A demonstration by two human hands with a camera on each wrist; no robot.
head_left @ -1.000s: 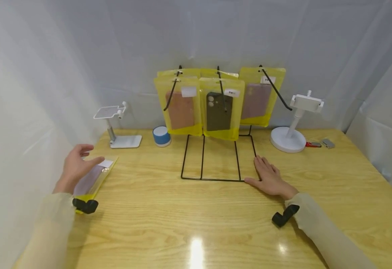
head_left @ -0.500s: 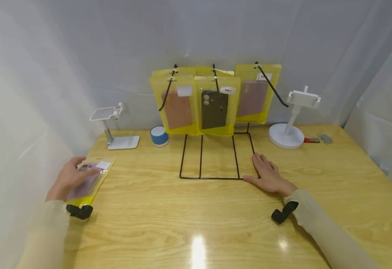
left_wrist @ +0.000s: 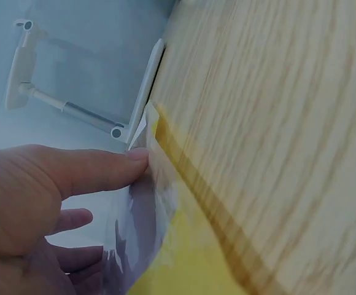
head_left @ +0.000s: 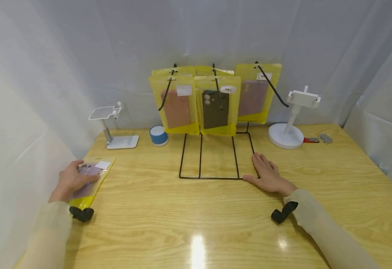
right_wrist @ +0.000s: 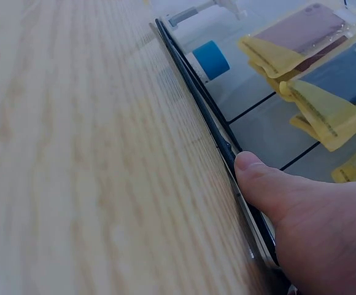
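A yellow packet with a purple phone case [head_left: 93,178] lies flat near the table's left edge. My left hand [head_left: 72,180] lies on it, fingers curled over the plastic. In the left wrist view the thumb [left_wrist: 98,169] presses on the packet [left_wrist: 166,203] at its edge, with the other fingers on the packet's far side. My right hand [head_left: 269,177] rests flat, with straight fingers, on the front right corner of a black wire display rack [head_left: 201,157]. The thumb [right_wrist: 261,184] touches the wire base [right_wrist: 193,86]. Several yellow phone case packets [head_left: 216,108] hang from the rack's hooks.
A white phone stand [head_left: 113,127] is at the back left, with a blue cylinder [head_left: 158,135] beside it. A round-based white stand [head_left: 291,125] and small red and silver items [head_left: 318,139] sit at the back right. White sheeting surrounds the wooden table [head_left: 199,216].
My left hand came down from above the flat packet onto it, and its fingers curled on the plastic. The right hand stayed on the rack's corner.
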